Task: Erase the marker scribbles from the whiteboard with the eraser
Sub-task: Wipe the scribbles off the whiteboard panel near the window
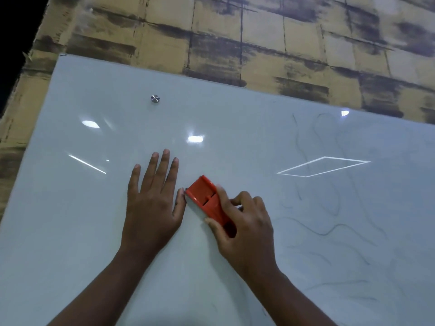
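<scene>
The right hand (244, 222) grips the red eraser (207, 198) with curled fingers, flat on the whiteboard (70, 231); the left hand (153, 203), fingers straight, presses just left of the eraser. Best keep the eraser flat and sweep right, where faint scribbles (329, 229) remain. Open board lies that way, its top edge well above the eraser.
</scene>
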A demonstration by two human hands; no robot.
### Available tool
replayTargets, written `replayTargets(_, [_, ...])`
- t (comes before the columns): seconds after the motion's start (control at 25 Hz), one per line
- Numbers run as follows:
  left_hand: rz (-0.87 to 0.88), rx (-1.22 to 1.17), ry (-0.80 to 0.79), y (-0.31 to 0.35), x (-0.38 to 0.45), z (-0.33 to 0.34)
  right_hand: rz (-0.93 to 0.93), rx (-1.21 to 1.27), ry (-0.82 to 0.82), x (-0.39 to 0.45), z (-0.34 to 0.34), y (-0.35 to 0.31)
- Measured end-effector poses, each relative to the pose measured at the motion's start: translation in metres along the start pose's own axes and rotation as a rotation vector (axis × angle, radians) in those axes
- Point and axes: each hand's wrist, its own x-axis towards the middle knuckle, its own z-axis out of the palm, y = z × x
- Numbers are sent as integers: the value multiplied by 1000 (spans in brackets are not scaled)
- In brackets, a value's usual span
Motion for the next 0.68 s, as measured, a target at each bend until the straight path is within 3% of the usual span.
replayTargets(0.08, [-4,0,-4,7,-12,-2,-100,-38,-31,-2,-10,14])
replayTargets(0.16, [-1,-4,2,8,-20,-4,-87,-68,-26,7,-21,36])
replayTargets(0.36, [-8,-17,-17,12,-44,-10,286,-65,39,33,-55,107])
replayTargets(0.52, [-11,-13,-9,16,-54,-12,456,-51,87,36,-63,125])
replayTargets(0.6, [-27,-14,-8,18,-57,-13,408,-27,80,26,-52,99])
replayTargets(0.68, [-47,-21,-25,22,-65,-14,245,-20,26,-3,-36,59])
